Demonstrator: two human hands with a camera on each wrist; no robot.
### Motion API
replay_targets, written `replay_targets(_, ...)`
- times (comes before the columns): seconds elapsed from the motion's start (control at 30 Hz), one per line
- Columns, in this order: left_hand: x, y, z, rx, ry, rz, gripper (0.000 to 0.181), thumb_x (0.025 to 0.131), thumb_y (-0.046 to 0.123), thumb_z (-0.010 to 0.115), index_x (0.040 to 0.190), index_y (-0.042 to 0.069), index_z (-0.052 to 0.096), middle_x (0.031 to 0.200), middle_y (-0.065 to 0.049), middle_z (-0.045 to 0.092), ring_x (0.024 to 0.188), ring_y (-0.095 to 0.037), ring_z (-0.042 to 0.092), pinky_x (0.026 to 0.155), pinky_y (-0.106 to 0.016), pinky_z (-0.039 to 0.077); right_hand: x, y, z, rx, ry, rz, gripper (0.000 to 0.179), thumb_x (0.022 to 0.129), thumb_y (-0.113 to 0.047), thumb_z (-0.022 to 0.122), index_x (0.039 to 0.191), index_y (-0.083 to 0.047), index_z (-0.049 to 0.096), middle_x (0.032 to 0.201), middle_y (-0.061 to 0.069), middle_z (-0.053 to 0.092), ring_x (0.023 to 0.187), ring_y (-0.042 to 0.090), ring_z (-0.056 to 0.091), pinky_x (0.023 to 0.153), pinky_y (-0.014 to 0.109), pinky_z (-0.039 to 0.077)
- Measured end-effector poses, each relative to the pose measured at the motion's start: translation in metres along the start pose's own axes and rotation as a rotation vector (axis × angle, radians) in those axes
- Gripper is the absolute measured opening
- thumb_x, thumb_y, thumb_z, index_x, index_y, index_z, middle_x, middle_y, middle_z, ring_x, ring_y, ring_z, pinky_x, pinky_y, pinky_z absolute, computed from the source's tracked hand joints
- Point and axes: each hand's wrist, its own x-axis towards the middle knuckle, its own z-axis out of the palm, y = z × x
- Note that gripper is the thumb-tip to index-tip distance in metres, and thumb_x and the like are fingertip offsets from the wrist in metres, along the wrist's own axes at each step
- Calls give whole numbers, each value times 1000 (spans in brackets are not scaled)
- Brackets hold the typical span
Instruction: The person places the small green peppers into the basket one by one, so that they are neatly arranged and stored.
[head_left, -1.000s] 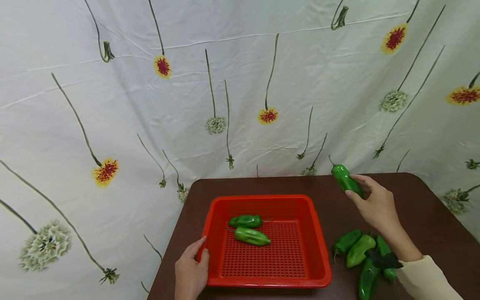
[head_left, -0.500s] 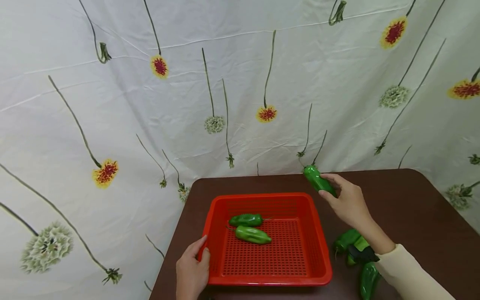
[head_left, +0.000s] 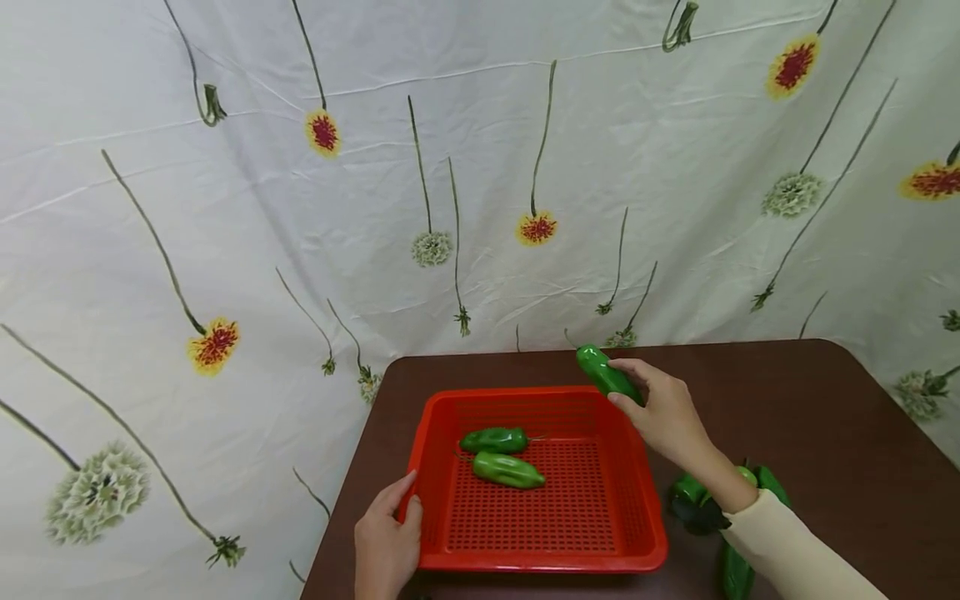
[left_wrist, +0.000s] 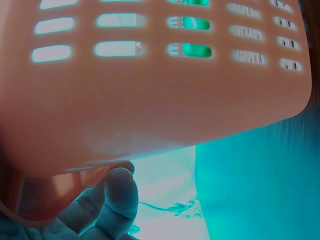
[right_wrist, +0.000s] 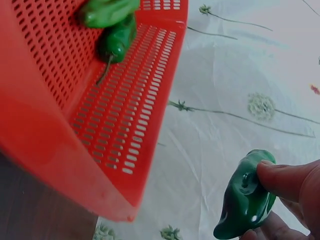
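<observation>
In the head view my right hand pinches a green pepper between thumb and fingers, above the back right corner of a red plastic basket. The right wrist view shows the same held pepper, glossy and dark green, beside the basket's rim. Two green peppers lie inside the basket: a darker one behind and a lighter one in front. My left hand grips the basket's left rim. In the left wrist view its fingers curl at the rim, below the slotted wall.
On the dark brown table, right of the basket, lies a pile of several green peppers, partly hidden by my right forearm and sleeve. A white cloth with printed flowers hangs behind the table.
My right hand has carried its pepper leftward, from over the table's right side to the basket's back right corner. The left hand and the basket stay in place.
</observation>
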Motion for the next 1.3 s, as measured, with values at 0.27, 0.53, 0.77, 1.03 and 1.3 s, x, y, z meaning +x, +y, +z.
replay_targets(0.27, 0, -1, 1, -2, 9, 6, 34, 87, 19, 60, 121, 25, 65, 122, 2, 64, 114, -21, 60, 91, -46, 51, -3, -10, 13, 15, -53, 4, 50, 81, -17, 73, 128, -18, 56, 112, 7, 67, 93, 20, 65, 67, 30, 52)
replay_targets(0.53, 0, -2, 1, -1, -1, 9, 34, 87, 20, 61, 121, 26, 65, 121, 3, 63, 114, -20, 60, 91, -46, 51, 0, -19, 25, 34, -82, -20, 51, 81, -17, 73, 128, -19, 56, 113, 7, 66, 96, 21, 63, 66, 29, 52)
replay_targets(0.77, 0, -3, 0, -7, 2, 27, 34, 88, 18, 61, 121, 25, 65, 121, 2, 64, 114, -21, 60, 91, -46, 51, 5, -29, 37, 68, -115, -51, 49, 82, -18, 72, 129, -20, 55, 114, 3, 65, 99, 19, 62, 71, 33, 53)
replay_targets(1.03, 3, 0, -2, -12, 2, 33, 34, 88, 20, 60, 120, 27, 65, 121, 5, 63, 115, -18, 59, 92, -44, 51, 13, -46, 53, 148, -173, -64, 50, 83, -16, 71, 130, -19, 52, 118, 4, 63, 96, 18, 64, 69, 26, 54)
replay_targets(1.3, 1, 0, -3, -12, -25, 19, 34, 88, 19, 59, 121, 26, 65, 123, 3, 63, 117, -22, 58, 93, -47, 49, 17, -59, 71, 184, -250, -49, 50, 85, -16, 69, 131, -22, 50, 117, 0, 62, 96, 16, 62, 72, 27, 52)
